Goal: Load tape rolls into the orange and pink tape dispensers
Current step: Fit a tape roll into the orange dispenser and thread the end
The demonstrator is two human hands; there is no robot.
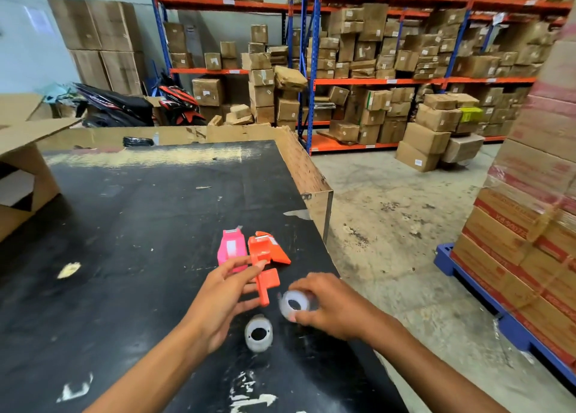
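An orange tape dispenser (265, 256) lies opened on the black table (140, 225), its lid piece hanging toward me. My left hand (223, 300) grips this orange dispenser by its near part. A pink tape dispenser (232, 249) lies just left of it, partly behind my left fingers. My right hand (330, 306) holds a clear tape roll (294, 303) upright, a little right of the orange lid. A second clear tape roll (258, 333) rests on the table between my two wrists, untouched.
The table's right edge (327, 225) drops to a concrete floor. An open cardboard box (21, 175) sits at the table's left. Stacked cartons on a blue pallet (498, 313) stand to the right. Shelving with boxes and a parked scooter fill the background.
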